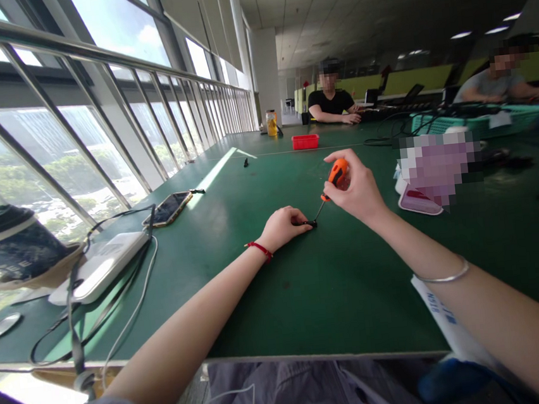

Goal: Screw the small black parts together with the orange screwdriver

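My right hand point(357, 190) is closed around the orange and black handle of a screwdriver point(338, 173). Its thin shaft slants down to the left, and the tip meets a small black part point(313, 224) on the green table point(279, 302). With its fingers pinched together, my left hand point(285, 227) holds that part against the tabletop. Most of the part is hidden under my fingers, so its kind cannot be made out.
On the left lie a phone point(170, 208), a white power strip point(108, 265) with cables, and a dark cup point(14, 245). Ahead are a red tray point(305, 142) and a jar point(271, 124). A teal basket point(481, 123) stands at right. Two people sit across the table.
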`<state>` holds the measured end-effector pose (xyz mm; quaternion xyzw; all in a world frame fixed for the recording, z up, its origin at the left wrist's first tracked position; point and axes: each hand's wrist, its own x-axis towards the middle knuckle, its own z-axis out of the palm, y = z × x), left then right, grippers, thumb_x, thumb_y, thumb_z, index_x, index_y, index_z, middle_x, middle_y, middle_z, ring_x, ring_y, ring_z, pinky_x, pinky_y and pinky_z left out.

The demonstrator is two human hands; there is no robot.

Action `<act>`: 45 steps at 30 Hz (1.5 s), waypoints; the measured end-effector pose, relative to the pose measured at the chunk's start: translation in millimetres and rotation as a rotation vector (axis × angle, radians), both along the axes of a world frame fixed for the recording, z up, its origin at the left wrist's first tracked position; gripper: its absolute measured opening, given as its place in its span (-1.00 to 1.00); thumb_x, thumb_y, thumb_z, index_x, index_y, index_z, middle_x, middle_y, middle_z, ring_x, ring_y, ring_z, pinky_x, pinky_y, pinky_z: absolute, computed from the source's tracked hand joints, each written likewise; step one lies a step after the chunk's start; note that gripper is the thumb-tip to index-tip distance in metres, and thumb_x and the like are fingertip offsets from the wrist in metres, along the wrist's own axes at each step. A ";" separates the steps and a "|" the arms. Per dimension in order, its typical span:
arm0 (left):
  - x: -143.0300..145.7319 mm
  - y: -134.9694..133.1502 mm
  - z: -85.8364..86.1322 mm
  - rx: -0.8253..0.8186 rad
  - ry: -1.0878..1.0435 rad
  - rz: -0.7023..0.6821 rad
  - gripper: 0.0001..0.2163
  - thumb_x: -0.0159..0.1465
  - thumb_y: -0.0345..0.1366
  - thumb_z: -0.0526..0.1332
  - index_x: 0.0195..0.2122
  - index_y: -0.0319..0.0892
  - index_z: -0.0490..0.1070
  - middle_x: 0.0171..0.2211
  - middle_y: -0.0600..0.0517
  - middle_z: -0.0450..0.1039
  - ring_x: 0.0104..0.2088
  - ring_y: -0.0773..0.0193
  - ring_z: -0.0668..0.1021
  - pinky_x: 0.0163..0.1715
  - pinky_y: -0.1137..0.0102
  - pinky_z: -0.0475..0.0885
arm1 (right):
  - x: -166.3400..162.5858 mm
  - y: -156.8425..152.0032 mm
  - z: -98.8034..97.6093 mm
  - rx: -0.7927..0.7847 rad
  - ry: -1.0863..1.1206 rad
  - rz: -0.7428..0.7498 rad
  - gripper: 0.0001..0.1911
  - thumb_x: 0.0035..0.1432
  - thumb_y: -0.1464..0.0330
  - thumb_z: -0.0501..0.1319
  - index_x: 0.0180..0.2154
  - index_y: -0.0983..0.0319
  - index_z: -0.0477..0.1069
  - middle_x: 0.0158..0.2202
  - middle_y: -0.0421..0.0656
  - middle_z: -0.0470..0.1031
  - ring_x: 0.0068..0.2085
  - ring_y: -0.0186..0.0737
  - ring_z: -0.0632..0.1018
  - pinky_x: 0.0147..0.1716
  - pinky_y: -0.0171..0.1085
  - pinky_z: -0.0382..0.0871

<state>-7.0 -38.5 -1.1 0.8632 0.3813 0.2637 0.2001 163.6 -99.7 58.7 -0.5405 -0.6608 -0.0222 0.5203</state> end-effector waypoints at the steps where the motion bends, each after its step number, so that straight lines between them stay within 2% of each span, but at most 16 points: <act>1: 0.1 -0.1 0.1 0.003 0.002 0.002 -0.84 0.04 -0.22 0.32 -0.43 -0.22 0.49 -0.40 0.03 0.46 -0.39 0.32 0.47 -0.36 0.45 0.38 | 1.4 1.2 -1.0 0.002 0.010 -0.008 -0.60 -0.10 0.27 0.20 -0.15 0.16 0.28 -0.52 -0.30 0.29 -0.54 -0.30 0.34 -0.51 -0.31 0.19; 6: 0.2 -0.9 0.6 0.004 0.004 -0.004 -0.85 0.05 -0.24 0.31 -0.44 -0.21 0.49 -0.40 0.03 0.46 -0.39 0.32 0.47 -0.35 0.45 0.38 | 4.6 4.6 -1.0 0.037 0.030 -0.121 -0.68 -0.04 0.09 0.20 -0.31 0.16 0.33 -0.57 -0.29 0.24 -0.54 -0.29 0.32 -0.48 -0.29 0.19; 9: 0.1 -0.8 0.3 -0.001 0.000 -0.004 -0.85 0.05 -0.24 0.31 -0.44 -0.22 0.49 -0.40 0.03 0.45 -0.39 0.32 0.46 -0.35 0.44 0.38 | 3.5 4.2 0.6 0.041 0.043 -0.085 -0.75 0.01 0.13 0.17 -0.38 0.17 0.34 -0.58 -0.27 0.25 -0.54 -0.30 0.30 -0.45 -0.29 0.21; 12: 0.1 -0.2 -0.2 0.003 -0.003 -0.005 -0.84 0.05 -0.23 0.31 -0.44 -0.22 0.49 -0.39 0.03 0.45 -0.39 0.32 0.46 -0.35 0.44 0.39 | 2.8 4.3 0.5 0.020 0.055 -0.027 -0.80 -0.02 0.23 0.19 -0.33 0.17 0.35 -0.57 -0.29 0.24 -0.55 -0.32 0.29 -0.47 -0.29 0.21; 18: 0.6 -0.4 0.8 0.007 0.001 -0.003 -0.86 0.04 -0.25 0.32 -0.44 -0.21 0.49 -0.41 0.04 0.45 -0.40 0.32 0.46 -0.37 0.45 0.38 | 2.7 6.1 -2.5 0.006 0.061 0.025 -0.60 -0.07 0.26 0.21 -0.13 0.15 0.23 -0.48 -0.28 0.32 -0.53 -0.30 0.36 -0.53 -0.29 0.20; 23: 0.4 -0.9 1.1 0.016 0.003 -0.006 -0.86 0.05 -0.24 0.32 -0.45 -0.21 0.49 -0.40 0.03 0.45 -0.40 0.32 0.46 -0.37 0.45 0.39 | 0.7 4.1 -0.8 0.009 0.006 -0.109 -0.68 0.04 0.10 0.14 -0.23 0.15 0.26 -0.54 -0.26 0.29 -0.52 -0.24 0.37 -0.52 -0.27 0.19; 27: 0.3 -0.7 0.5 0.028 0.006 -0.008 -0.86 0.05 -0.24 0.31 -0.44 -0.21 0.49 -0.40 0.03 0.45 -0.39 0.31 0.46 -0.36 0.44 0.39 | -0.4 3.8 -0.1 -0.001 -0.001 -0.080 -0.75 0.08 0.12 0.10 -0.31 0.15 0.24 -0.49 -0.23 0.33 -0.48 -0.22 0.40 -0.49 -0.26 0.22; 30: 0.4 -0.9 0.9 0.038 0.015 -0.011 -0.85 0.05 -0.23 0.32 -0.45 -0.21 0.48 -0.40 0.03 0.44 -0.39 0.31 0.46 -0.37 0.44 0.38 | -1.2 3.3 -0.5 -0.018 -0.002 -0.093 -0.72 0.04 0.16 0.14 -0.23 0.15 0.22 -0.47 -0.23 0.34 -0.50 -0.22 0.39 -0.51 -0.25 0.22; 34: 0.4 -1.4 1.7 0.051 0.019 -0.014 -0.86 0.05 -0.24 0.31 -0.45 -0.21 0.48 -0.41 0.03 0.44 -0.39 0.30 0.46 -0.37 0.43 0.38 | -2.8 -0.2 0.6 0.011 -0.049 -0.119 -0.57 0.03 0.18 0.15 -0.07 0.16 0.16 -0.43 -0.21 0.39 -0.49 -0.21 0.41 -0.51 -0.25 0.21; 38: 0.3 -1.6 1.8 0.057 0.022 -0.020 -0.87 0.05 -0.24 0.31 -0.45 -0.20 0.48 -0.41 0.04 0.44 -0.39 0.30 0.46 -0.36 0.43 0.38 | -3.7 -5.1 3.9 0.047 -0.168 -0.271 -0.54 0.04 0.07 0.14 -0.09 0.19 0.24 -0.53 -0.23 0.34 -0.50 -0.19 0.40 -0.52 -0.26 0.15; 41: 0.4 -1.5 1.7 0.059 0.029 -0.019 -0.87 0.06 -0.24 0.31 -0.45 -0.21 0.48 -0.42 0.04 0.44 -0.39 0.31 0.46 -0.36 0.43 0.38 | -2.2 -6.6 5.6 0.064 -0.239 -0.331 -0.55 0.06 0.01 0.10 -0.13 0.19 0.30 -0.56 -0.22 0.33 -0.51 -0.19 0.39 -0.54 -0.30 0.08; 45: 0.3 -1.2 1.6 0.060 0.034 -0.020 -0.86 0.06 -0.23 0.30 -0.45 -0.20 0.48 -0.41 0.03 0.44 -0.38 0.30 0.46 -0.36 0.43 0.38 | 0.5 -5.8 6.5 0.056 -0.288 -0.365 -0.67 0.12 0.08 0.07 -0.23 0.16 0.36 -0.57 -0.21 0.34 -0.52 -0.19 0.39 -0.54 -0.30 0.05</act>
